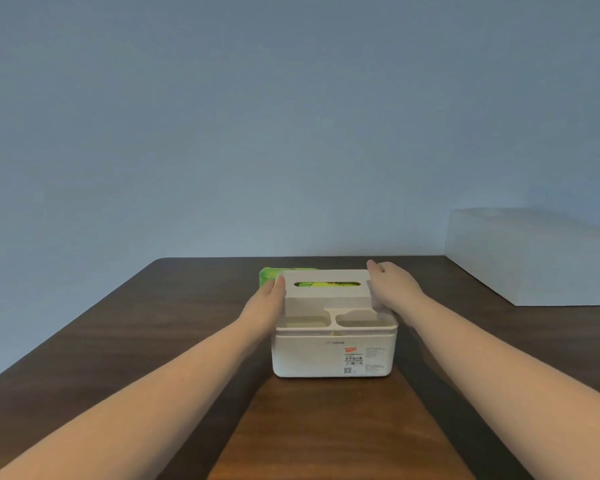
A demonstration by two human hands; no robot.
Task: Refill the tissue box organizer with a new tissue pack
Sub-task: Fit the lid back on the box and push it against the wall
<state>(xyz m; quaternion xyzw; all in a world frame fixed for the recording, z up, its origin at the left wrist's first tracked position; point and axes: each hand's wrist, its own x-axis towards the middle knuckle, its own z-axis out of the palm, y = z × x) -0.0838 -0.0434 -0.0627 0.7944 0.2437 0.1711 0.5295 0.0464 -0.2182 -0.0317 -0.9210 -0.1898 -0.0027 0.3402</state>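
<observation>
Nearest the camera, two bare forearms reach forward over a dark brown wooden table (153, 334), one from each lower corner of the view. Between them, at the middle of the table, stands a cream-white plastic tissue box organizer (333, 355) with rounded corners and a printed label with a red tag on its front wall. Its near top holds two shallow open compartments side by side.

Behind those compartments rises the organizer's raised cream lid section (326, 292), with a long oval slot on top. Green and yellow packaging shows through the slot.

The left hand (269, 301) lies flat against the left end of that raised section, fingers stretched forward and thumb up by the top corner. The right hand (394, 284) presses the right end, its fingers curled over the far top corner. Both hands grip the lid section between them, one on each side.

Just beyond the left hand, a bright green plastic tissue pack (268, 276) sticks out from behind the lid's far left corner; whether it sits inside the organizer or lies on the table behind it cannot quite be told from this angle.

Farther back on the right, a plain white rectangular box (534, 258) rests on the table against a blue-grey wall (291, 116).
</observation>
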